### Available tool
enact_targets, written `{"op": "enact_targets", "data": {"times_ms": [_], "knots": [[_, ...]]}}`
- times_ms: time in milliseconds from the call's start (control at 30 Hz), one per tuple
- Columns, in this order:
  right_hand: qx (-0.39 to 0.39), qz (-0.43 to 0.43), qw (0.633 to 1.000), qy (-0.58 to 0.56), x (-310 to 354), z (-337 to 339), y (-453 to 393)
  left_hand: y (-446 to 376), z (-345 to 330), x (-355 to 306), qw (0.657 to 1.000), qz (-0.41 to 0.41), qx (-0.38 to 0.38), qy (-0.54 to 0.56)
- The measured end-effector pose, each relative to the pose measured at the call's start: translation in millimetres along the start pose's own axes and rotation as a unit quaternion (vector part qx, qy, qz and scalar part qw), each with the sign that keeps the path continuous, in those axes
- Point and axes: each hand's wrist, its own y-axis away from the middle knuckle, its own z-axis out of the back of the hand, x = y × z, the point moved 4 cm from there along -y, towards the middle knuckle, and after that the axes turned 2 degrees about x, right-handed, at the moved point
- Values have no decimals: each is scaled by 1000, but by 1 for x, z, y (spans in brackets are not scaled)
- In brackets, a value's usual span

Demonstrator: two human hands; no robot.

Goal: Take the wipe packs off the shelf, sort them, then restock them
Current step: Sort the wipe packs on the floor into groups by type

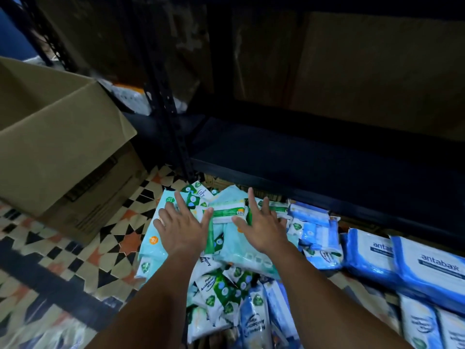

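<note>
A heap of wipe packs lies on the tiled floor in front of a dark shelf [302, 157]. Pale green packs [227, 212] sit at the far end of the heap, small green-and-white packs [216, 288] nearer me, and blue packs [314, 230] to the right. My left hand [181, 227] lies flat with spread fingers on the pale green packs. My right hand [261, 225] lies flat beside it on the same packs, fingers straight. Neither hand grips anything. The shelf board above the heap holds nothing that I can see.
An open cardboard box [57, 137] stands on the floor at the left. Large blue antabax packs [402, 263] lie in a row at the right. A black shelf upright [166, 114] rises between box and shelf. More packs [130, 96] show behind the upright.
</note>
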Motion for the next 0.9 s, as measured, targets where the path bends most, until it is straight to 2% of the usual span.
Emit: {"op": "enact_targets", "data": {"times_ms": [133, 267, 333, 400, 567, 700, 900], "knots": [[-35, -1, 989, -142, -19, 8, 14, 7, 6, -5, 999, -26, -15, 27], [-111, 3, 974, -198, -52, 19, 41, 22, 15, -33, 992, -104, -46, 48], [-165, -36, 969, -180, -75, 24, 51, 30, 20, -55, 982, -171, -64, 49], [-210, -75, 966, -128, -101, 31, 65, 40, 21, -86, 965, -253, -49, 56], [-192, -133, 972, 34, -158, 41, 88, 70, 8, -165, 908, -412, 7, 73], [-184, -121, 970, 104, -181, 37, 83, 76, -18, -208, 887, -458, 40, 52], [-166, -100, 973, 125, -188, 21, 58, 78, -61, -259, 871, -485, 54, -49]]}}
